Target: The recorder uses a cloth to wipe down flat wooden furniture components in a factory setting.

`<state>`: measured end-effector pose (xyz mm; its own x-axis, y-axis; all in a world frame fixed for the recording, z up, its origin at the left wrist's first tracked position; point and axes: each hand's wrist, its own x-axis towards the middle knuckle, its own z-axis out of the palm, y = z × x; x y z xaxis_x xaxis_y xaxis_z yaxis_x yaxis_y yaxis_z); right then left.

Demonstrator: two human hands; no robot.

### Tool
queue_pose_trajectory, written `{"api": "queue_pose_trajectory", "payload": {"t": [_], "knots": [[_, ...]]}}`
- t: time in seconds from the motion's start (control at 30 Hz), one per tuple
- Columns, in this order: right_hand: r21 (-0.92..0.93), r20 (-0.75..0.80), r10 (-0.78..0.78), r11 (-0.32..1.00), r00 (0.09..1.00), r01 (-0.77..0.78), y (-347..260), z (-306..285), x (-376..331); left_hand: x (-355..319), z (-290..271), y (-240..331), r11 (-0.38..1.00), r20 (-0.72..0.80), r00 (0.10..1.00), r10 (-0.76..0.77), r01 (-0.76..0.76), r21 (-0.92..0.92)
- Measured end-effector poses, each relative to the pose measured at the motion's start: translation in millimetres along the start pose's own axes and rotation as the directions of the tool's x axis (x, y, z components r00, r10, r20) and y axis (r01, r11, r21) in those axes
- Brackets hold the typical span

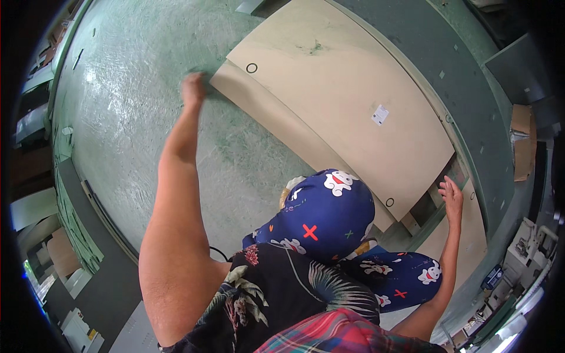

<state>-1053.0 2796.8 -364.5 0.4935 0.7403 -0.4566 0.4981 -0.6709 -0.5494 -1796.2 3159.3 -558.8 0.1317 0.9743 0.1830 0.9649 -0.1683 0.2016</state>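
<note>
A large tan board [329,100] lies at a slant in front of my knees, with small dark rings near its corners and a white label [380,115] on its face. Under its left edge a second tan board [265,112] sticks out. My left hand [193,89] is over the floor just beside the boards' far left corner; motion smears its fingers, and any grip is hidden. Off the big board's near right corner is my right hand [451,197], fingers stretched out and holding nothing that I can see. Below that hand lies another tan panel [462,238].
Greenish floor [129,117] spreads to the left. A long dark grey panel [421,44] runs along the far right side of the boards. Beyond it stand a cardboard box [521,144] and a grey board [521,67]. Green strips [76,226] lie at the left.
</note>
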Motion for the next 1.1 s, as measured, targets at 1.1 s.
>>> {"api": "queue_pose_trajectory", "payload": {"t": [1.1], "knots": [[0.034, -0.096, 0.123, 0.992, 0.988, -0.12, 32.4, -13.1, -6.8, -34.5, 70.5, 437.7, 0.542, -0.011, 0.599, 0.801, -0.732, -0.412]]}}
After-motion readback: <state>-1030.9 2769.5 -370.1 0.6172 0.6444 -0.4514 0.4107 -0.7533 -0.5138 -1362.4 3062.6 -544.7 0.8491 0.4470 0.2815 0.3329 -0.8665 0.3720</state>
